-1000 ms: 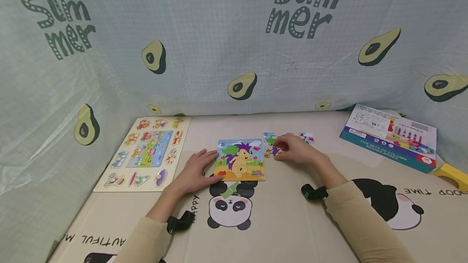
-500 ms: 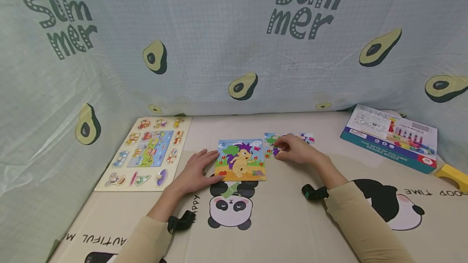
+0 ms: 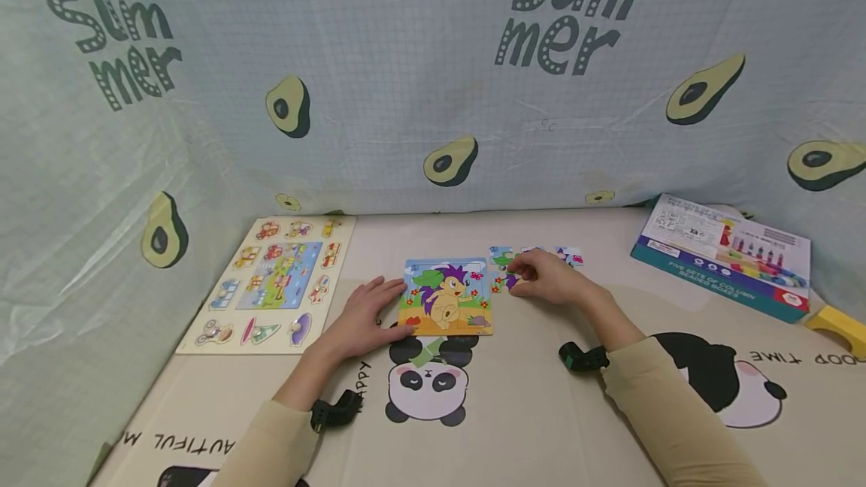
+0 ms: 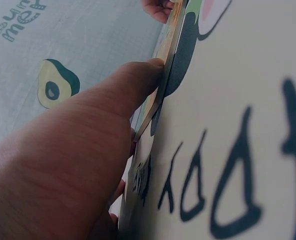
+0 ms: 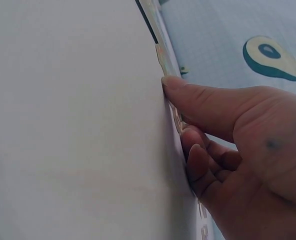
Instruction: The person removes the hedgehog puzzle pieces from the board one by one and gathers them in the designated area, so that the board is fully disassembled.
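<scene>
A puzzle board with a purple-spined hedgehog picture lies flat on the tablecloth. My left hand rests along its left side, fingers fairly straight and thumb over the lower left corner. In the left wrist view the thumb touches the board's edge. To the right of the board, my right hand has curled fingers and pinches a puzzle piece lying low on the table. More puzzle pieces lie just behind, partly hidden by this hand. In the right wrist view the right hand largely covers the pieces.
A wooden peg puzzle with vehicle pictures lies at the left. At the back right is a teal and white box, with a yellow arched block beside it. An avocado-print sheet hangs behind the table.
Both hands keep their places, and the board and pieces lie as before. Only the head view has shifted very slightly.
</scene>
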### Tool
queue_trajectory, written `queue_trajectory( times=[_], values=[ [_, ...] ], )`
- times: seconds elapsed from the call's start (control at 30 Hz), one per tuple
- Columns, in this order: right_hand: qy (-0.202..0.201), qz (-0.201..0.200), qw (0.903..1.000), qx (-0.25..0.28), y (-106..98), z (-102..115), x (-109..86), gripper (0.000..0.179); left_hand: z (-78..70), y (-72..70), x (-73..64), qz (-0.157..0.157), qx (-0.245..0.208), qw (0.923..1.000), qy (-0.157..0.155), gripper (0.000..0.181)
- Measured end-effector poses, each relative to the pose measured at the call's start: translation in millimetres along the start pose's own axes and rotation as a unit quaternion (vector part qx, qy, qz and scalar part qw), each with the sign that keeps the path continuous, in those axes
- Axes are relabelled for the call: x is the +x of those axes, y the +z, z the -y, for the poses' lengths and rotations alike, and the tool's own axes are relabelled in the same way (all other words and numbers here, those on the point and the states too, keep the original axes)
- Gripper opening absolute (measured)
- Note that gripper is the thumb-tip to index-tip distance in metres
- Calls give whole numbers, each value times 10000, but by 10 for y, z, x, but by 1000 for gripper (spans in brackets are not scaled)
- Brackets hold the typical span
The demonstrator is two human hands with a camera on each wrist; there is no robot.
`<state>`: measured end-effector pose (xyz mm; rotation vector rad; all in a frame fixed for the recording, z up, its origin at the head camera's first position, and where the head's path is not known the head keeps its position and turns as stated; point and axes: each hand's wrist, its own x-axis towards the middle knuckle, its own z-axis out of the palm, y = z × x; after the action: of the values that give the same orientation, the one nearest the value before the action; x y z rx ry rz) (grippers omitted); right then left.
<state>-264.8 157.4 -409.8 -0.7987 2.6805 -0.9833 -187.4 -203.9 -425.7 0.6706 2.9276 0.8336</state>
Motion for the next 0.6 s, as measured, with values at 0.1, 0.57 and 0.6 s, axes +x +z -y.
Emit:
queue_trajectory(
  times=[0.1,0.57,0.6],
  values=[
    [11,7,10000,32,-4,-4,-2,34,1,6,4,6,-6,10000,-25,77],
    [145,-112,9992,342,-71,54,16,44,-17,19,-4,5,-88,9999,-67,77],
    [126,-117,9991,383,-74,71,25,45,-17,19,-4,-5,-96,9999,-59,76]
  ],
)
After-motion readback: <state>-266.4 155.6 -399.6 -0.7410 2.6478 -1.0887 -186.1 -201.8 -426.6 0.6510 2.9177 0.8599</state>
